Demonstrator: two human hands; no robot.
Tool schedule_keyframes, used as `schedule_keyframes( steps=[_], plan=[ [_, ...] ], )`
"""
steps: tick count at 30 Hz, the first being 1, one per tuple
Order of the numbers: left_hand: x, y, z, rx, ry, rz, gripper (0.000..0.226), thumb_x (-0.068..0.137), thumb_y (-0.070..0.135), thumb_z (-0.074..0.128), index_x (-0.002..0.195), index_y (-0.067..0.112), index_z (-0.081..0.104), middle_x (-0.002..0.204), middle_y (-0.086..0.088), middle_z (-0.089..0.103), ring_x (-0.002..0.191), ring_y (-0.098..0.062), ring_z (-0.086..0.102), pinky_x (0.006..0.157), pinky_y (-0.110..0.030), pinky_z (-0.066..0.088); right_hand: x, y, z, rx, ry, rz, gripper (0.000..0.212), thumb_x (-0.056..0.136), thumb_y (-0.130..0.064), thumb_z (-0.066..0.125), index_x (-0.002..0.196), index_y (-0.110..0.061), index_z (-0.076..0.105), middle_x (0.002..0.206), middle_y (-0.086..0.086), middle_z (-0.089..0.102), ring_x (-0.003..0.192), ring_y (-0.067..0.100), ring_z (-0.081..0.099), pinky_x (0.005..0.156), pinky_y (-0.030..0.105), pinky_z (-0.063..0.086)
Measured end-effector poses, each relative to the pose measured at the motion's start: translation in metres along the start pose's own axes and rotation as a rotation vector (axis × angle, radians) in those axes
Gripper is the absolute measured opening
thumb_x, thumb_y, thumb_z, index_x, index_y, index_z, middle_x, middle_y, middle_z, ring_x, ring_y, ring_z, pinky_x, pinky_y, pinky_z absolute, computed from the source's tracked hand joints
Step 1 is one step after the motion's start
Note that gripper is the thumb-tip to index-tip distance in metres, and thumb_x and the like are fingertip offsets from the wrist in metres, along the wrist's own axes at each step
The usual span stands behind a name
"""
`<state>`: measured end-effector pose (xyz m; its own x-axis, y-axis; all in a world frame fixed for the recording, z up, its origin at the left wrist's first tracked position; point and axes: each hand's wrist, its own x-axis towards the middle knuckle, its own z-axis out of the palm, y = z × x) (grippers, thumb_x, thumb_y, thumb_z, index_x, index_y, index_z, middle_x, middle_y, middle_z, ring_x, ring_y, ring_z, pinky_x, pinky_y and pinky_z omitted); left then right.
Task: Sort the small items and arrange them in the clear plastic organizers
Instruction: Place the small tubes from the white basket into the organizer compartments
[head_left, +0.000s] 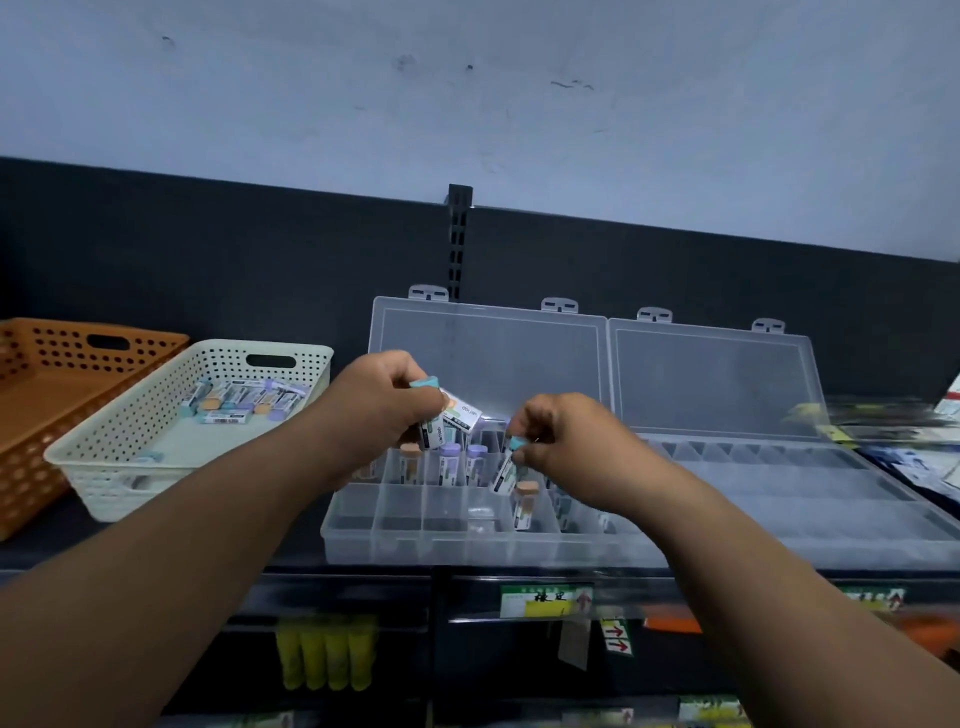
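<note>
On the dark shelf (296, 551) two clear organizers stand side by side, lids up. The left organizer (395, 519) has stored erasers (449, 462) upright in its back compartments; the right organizer (831, 499) adjoins it. Further left sit an orange basket (31, 395) and a white basket (130, 441) with loose erasers (244, 397). Above the left organizer, the left hand (379, 400) grips a bunch (457, 415) of erasers, and the right hand (566, 441) pinches one tilted teal eraser (506, 470).

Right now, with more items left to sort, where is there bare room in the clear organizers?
Free: the left organizer's front row, left of the orange-capped item, and apparently the whole right organizer. Crowded: the back row beneath the left hand and right hand.
</note>
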<state>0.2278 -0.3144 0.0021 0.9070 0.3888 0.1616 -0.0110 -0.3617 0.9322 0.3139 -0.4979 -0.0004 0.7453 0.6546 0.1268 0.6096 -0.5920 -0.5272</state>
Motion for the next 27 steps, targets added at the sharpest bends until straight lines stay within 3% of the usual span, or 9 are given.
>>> schedule_keyframes(
  steps=[5, 10, 16, 20, 24, 27],
  plan=[
    [0.002, -0.006, -0.011, 0.071, 0.006, 0.021, 0.011, 0.086, 0.010, 0.065, 0.077, 0.008, 0.057, 0.083, -0.020, 0.068, 0.084, -0.037, 0.067, 0.079, -0.052, 0.056, 0.015, -0.005, 0.020, -0.185, -0.060, -0.019, 0.011, 0.090, -0.014, 0.060, 0.085, -0.023, 0.061, 0.088, 0.000, 0.065, 0.081, 0.020, 0.062, 0.068, 0.025, 0.045],
    [0.002, -0.013, -0.015, 0.118, 0.013, 0.031, 0.012, 0.084, 0.013, 0.067, 0.077, 0.011, 0.058, 0.083, -0.019, 0.067, 0.069, -0.023, 0.061, 0.074, -0.047, 0.055, 0.026, -0.001, 0.034, -0.275, -0.105, -0.010, 0.014, 0.087, -0.012, 0.060, 0.084, -0.025, 0.063, 0.092, -0.002, 0.064, 0.088, 0.018, 0.060, 0.074, 0.025, 0.046],
    [0.002, -0.021, -0.016, 0.113, 0.013, 0.017, 0.011, 0.084, 0.014, 0.068, 0.079, 0.011, 0.059, 0.079, -0.015, 0.069, 0.066, -0.019, 0.059, 0.068, -0.039, 0.052, 0.031, 0.005, 0.044, -0.335, -0.133, -0.028, 0.012, 0.087, -0.015, 0.062, 0.086, -0.027, 0.065, 0.093, -0.004, 0.066, 0.093, 0.021, 0.061, 0.081, 0.027, 0.045],
    [0.001, -0.024, -0.016, 0.107, 0.001, 0.008, 0.011, 0.083, 0.013, 0.069, 0.078, 0.011, 0.059, 0.080, -0.015, 0.069, 0.069, -0.019, 0.062, 0.075, -0.047, 0.056, 0.031, 0.009, 0.049, -0.362, -0.144, -0.034, 0.017, 0.086, -0.014, 0.063, 0.080, -0.029, 0.058, 0.084, -0.008, 0.057, 0.091, 0.020, 0.058, 0.081, 0.026, 0.043],
    [-0.001, -0.025, -0.017, 0.084, -0.017, 0.007, 0.011, 0.082, 0.012, 0.070, 0.078, 0.010, 0.060, 0.081, -0.017, 0.069, 0.071, -0.021, 0.063, 0.077, -0.049, 0.055, 0.028, 0.005, 0.040, -0.282, -0.112, -0.013, 0.008, 0.089, -0.021, 0.064, 0.095, -0.024, 0.068, 0.097, -0.003, 0.066, 0.093, 0.019, 0.061, 0.077, 0.025, 0.045],
    [-0.003, -0.024, -0.017, 0.058, -0.020, -0.004, 0.011, 0.083, 0.011, 0.069, 0.079, 0.008, 0.060, 0.082, -0.017, 0.069, 0.070, -0.019, 0.063, 0.075, -0.044, 0.056, 0.025, -0.009, 0.027, -0.003, -0.033, 0.008, 0.012, 0.094, -0.025, 0.058, 0.101, -0.023, 0.067, 0.093, -0.001, 0.068, 0.082, 0.017, 0.062, 0.076, 0.031, 0.050]
  ],
)
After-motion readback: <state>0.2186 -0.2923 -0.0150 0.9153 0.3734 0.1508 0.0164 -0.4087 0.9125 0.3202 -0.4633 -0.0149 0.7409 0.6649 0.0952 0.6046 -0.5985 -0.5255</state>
